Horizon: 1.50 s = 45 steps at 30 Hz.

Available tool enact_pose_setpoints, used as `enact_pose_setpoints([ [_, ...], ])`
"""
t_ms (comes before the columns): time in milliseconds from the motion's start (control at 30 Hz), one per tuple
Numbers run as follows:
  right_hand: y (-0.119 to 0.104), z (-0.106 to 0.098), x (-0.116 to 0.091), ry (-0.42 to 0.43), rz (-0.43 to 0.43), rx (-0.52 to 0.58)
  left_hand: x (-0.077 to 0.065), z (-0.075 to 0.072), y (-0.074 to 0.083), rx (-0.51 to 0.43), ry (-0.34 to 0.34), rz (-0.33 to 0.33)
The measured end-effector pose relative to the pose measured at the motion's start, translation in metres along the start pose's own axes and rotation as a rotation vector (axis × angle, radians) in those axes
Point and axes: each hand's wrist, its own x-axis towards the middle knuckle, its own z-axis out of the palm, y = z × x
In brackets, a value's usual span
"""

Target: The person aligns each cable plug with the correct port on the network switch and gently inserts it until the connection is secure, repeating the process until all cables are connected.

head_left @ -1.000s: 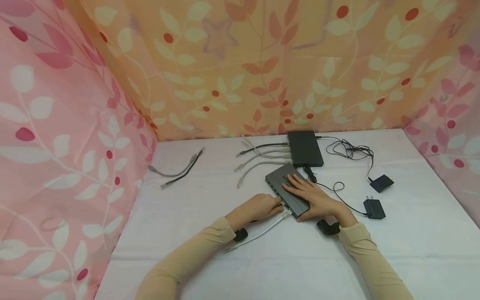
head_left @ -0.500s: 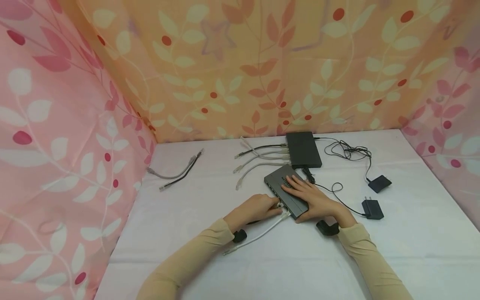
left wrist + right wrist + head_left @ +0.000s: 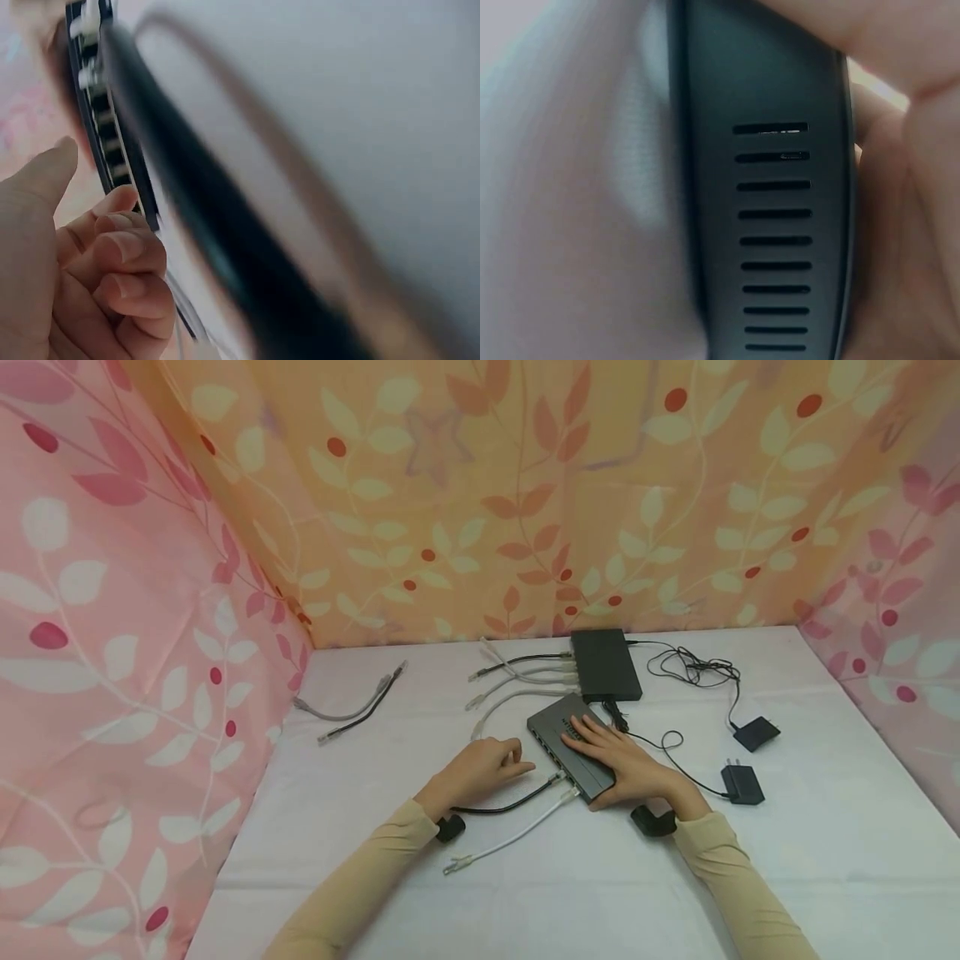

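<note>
My right hand (image 3: 630,767) rests flat on the grey network switch (image 3: 553,725), fingers spread over its top and thumb by the near end. The right wrist view shows the switch's slotted side (image 3: 772,225) close to the thumb. A black network cable (image 3: 501,811) and a white network cable (image 3: 516,836) are plugged into neighbouring ports on the switch's left side. My left hand (image 3: 476,768) hovers just left of the ports, fingers loosely curled with nothing in them. In the left wrist view the black cable runs blurred across the front, beside bare ports (image 3: 114,157).
Behind stands a black switch (image 3: 606,664) with several cables (image 3: 525,695) on its left. Two loose cables (image 3: 356,714) lie at the left. Power adapters (image 3: 756,733) and tangled cords (image 3: 697,667) lie at the right. A patterned curtain (image 3: 450,527) bounds the table.
My left hand has let go of the black cable's plug at the switch and drawn back to the left. The right hand stays on the switch.
</note>
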Motion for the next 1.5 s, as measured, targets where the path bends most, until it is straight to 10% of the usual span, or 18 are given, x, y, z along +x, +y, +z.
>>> enact_pose_setpoints([
  [600, 0.002, 0.003, -0.001, 0.015, -0.020, -0.011, -0.018, -0.037, -0.070, -0.001, 0.309, -0.185],
  [1500, 0.001, 0.002, -0.002, 0.008, -0.004, 0.001, -0.018, -0.075, -0.152, 0.042, 0.508, -0.394],
])
